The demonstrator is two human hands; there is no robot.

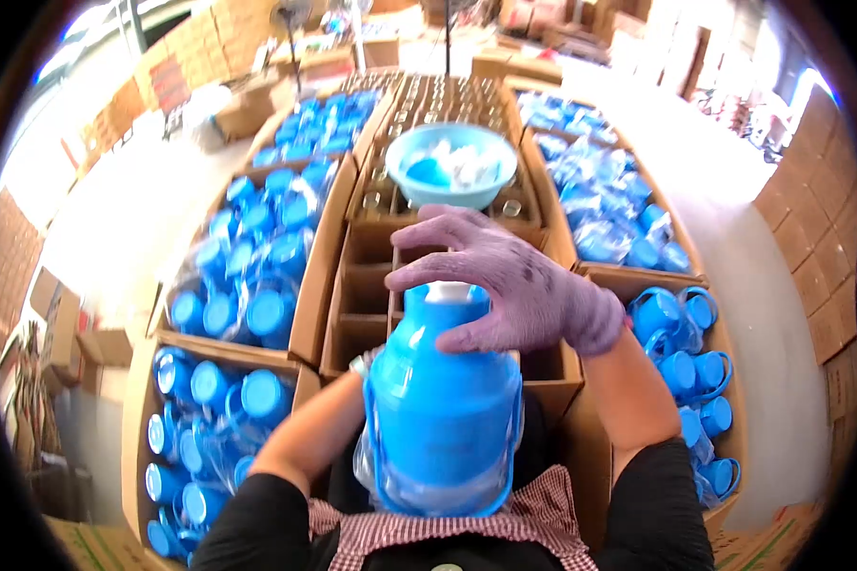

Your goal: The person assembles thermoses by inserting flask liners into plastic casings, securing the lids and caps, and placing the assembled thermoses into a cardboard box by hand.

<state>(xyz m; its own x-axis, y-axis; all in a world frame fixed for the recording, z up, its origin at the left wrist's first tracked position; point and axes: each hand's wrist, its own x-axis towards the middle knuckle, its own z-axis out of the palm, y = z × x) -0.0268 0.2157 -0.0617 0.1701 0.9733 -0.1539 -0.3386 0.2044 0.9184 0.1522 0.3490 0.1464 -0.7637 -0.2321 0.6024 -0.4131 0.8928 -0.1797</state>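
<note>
A large blue jug (438, 409) with a handle loop stands upright close to my body, clear plastic wrap around its lower part. My right hand (514, 281), in a purple-grey glove, is over the jug's neck, its fingers spread and curved around the white piece (450, 291) at the top. My left hand (364, 362) is mostly hidden behind the jug; only a bit of it shows at the jug's left side, and its fingers cannot be seen.
Cartons of blue jugs (243, 257) line the left, with more cartons (695, 371) on the right. Ahead is a divided carton (364, 285). Beyond it, a light blue basin (400, 171) with white and blue pieces rests on a carton of glass-like items.
</note>
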